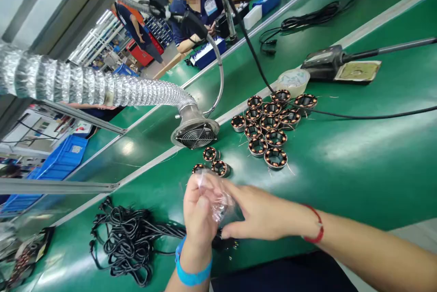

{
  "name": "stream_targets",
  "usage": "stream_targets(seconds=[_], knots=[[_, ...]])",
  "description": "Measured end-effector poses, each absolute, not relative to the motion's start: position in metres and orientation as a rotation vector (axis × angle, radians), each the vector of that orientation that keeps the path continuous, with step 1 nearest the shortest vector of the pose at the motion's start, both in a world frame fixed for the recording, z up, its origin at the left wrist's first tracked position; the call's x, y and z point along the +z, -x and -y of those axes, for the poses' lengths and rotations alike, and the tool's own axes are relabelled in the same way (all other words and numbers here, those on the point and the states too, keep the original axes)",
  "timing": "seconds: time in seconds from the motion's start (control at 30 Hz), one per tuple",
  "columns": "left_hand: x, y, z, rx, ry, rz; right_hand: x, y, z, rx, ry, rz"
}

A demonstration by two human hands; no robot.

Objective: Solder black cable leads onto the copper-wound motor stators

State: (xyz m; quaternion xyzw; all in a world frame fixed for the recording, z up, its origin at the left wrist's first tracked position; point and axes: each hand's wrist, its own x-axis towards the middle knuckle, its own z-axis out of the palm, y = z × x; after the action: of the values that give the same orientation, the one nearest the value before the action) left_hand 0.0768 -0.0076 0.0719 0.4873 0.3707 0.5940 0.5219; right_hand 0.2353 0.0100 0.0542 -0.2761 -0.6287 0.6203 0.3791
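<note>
A crumpled clear plastic bag is bunched between my hands above the green bench. My left hand, with a blue band at the wrist, is curled closed around part of it. From the right, my right hand, wearing a red bracelet, curves around the bag, its fingers partly hidden behind the film and its thumb lower down. Whether anything lies inside the bag is unclear. Just beyond my hands sit a few copper-wound stator rings. Below them, black cable ends with small bare tips show near my right thumb.
Black power cords lie coiled at left. More stator rings cluster beyond, near a tape roll and a black tool. A fume extraction hood hangs over the bench. A co-worker sits across.
</note>
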Motion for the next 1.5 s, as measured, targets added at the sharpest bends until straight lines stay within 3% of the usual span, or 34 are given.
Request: stream_targets(seconds=[0.1,0.17,0.27,0.43,0.53,0.6,0.67,0.77,0.83,1.0,1.1,1.2,1.33,1.43,1.5], knots=[[0.074,-0.080,0.006,1.506,-1.419,-1.043,0.034,-0.235,0.006,2.085,0.588,1.190],[0.067,-0.082,0.006,1.420,-1.640,-1.213,0.032,-0.249,0.004,2.074,0.518,0.797],[0.048,-0.095,0.010,0.989,-1.818,-1.341,0.034,-0.267,-0.003,1.846,0.511,0.408],[0.023,-0.132,0.022,0.721,-1.112,-1.260,0.038,-0.258,-0.003,1.975,0.098,0.189],[0.026,-0.137,0.022,0.809,-0.732,-1.167,0.041,-0.248,0.001,1.949,0.257,0.360],[0.033,-0.133,0.023,0.887,-0.637,-1.122,0.041,-0.244,0.004,1.706,0.583,0.703],[0.040,-0.126,0.027,0.935,-0.636,-1.066,0.036,-0.241,0.007,1.245,0.844,1.061],[0.042,-0.116,0.039,0.954,-0.870,-0.982,0.023,-0.237,0.014,0.825,0.970,1.285],[0.036,-0.111,0.049,0.951,-1.181,-0.961,0.015,-0.233,0.022,0.929,0.965,1.236],[0.011,-0.090,0.059,1.002,-2.174,-0.960,0.014,-0.206,0.051,1.601,0.829,0.577],[0.001,-0.070,0.064,1.192,-2.448,-1.118,0.016,-0.178,0.067,1.894,0.700,0.365],[-0.002,-0.052,0.078,1.460,-2.421,-1.385,0.018,-0.151,0.078,2.084,0.627,0.338],[0.006,-0.026,0.081,1.330,-2.325,-1.381,0.024,-0.130,0.080,2.250,0.442,0.493],[0.028,0.008,0.046,1.237,-2.177,-1.505,0.030,-0.140,0.072,2.143,0.518,0.605],[0.049,0.036,0.004,1.151,-1.965,-1.852,0.033,-0.160,0.062,2.031,0.622,0.642]])
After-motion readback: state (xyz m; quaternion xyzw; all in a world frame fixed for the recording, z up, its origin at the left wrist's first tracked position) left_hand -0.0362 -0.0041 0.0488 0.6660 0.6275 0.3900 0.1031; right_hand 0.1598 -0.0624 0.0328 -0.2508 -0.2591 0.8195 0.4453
